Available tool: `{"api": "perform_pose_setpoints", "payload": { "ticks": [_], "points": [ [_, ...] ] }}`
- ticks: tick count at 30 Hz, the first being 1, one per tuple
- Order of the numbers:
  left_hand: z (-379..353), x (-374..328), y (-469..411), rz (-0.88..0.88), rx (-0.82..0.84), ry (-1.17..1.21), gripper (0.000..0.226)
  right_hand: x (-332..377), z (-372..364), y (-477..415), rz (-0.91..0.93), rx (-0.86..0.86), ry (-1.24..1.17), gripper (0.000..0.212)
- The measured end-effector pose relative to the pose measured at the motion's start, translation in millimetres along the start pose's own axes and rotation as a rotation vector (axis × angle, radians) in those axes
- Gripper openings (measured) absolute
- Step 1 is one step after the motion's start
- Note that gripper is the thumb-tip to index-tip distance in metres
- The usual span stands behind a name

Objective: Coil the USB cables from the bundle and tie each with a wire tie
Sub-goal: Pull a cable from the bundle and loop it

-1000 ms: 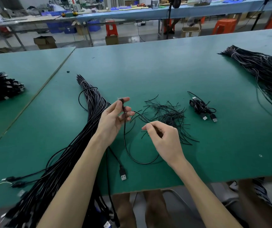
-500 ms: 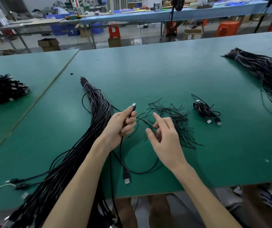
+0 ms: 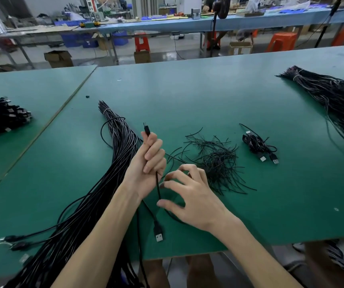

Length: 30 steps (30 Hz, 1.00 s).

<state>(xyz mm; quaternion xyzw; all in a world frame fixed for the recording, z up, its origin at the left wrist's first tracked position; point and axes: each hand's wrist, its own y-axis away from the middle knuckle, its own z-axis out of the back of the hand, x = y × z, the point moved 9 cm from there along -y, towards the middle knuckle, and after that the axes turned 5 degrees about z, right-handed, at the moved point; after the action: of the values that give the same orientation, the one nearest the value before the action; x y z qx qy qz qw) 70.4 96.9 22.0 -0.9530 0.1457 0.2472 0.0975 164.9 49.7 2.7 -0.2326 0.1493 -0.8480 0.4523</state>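
Left hand [image 3: 146, 163] gripping a USB cable [image 3: 157, 185] over the desk [image 3: 208, 100], near its front edge.
The cable's small plug is pointing up from the fist. The right hand [image 3: 192, 196] is hovering released, fingers spread beside the cable. The bundle [image 3: 113, 163] is trailing toward the front-left corner.

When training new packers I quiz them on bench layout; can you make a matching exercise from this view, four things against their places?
Things
1. single black USB cable
2. loose pile of short black wire ties
3. coiled black USB cable with silver plugs
4. long banded bundle of black USB cables

Places
A. on the green table, left of the left hand
B. farthest right of the four
C. gripped in the left hand
D. just beyond the right hand

Pairs: 1-C, 2-D, 3-B, 4-A
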Motion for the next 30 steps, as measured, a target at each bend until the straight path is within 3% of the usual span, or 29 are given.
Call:
{"api": "perform_pose_setpoints", "payload": {
  "ticks": [5, 12, 21, 24, 27, 30],
  "points": [
    [5.0, -5.8, 1.1, 0.002, -0.034, 0.105, 0.039, 5.5, 12.0, 0.8, 0.020, -0.094, -0.006, 0.016],
    [28.2, -31.6, 10.1, -0.168, -0.203, 0.133, 0.048, -19.8, 26.0, 2.3, -0.247, -0.186, -0.241, 0.019],
    [18.1, -24.2, 8.2, -0.090, -0.101, -0.011, 0.050, -47.3, 28.7, 13.2, -0.446, -0.346, -0.437, 0.019],
    [20.4, -14.1, 7.6, 0.021, -0.160, -0.316, 0.051, -52.5, 33.0, 17.7, -0.479, -0.406, -0.448, 0.022],
    [22.5, 4.2, 6.6, 0.170, -0.232, -0.867, 0.055, -48.9, 37.9, 18.5, -0.463, -0.433, -0.378, 0.025],
    [19.1, 22.4, 5.5, 0.253, -0.183, -1.207, 0.057, -49.7, 33.7, 17.0, -0.457, -0.395, -0.408, 0.031]
  ]
}}
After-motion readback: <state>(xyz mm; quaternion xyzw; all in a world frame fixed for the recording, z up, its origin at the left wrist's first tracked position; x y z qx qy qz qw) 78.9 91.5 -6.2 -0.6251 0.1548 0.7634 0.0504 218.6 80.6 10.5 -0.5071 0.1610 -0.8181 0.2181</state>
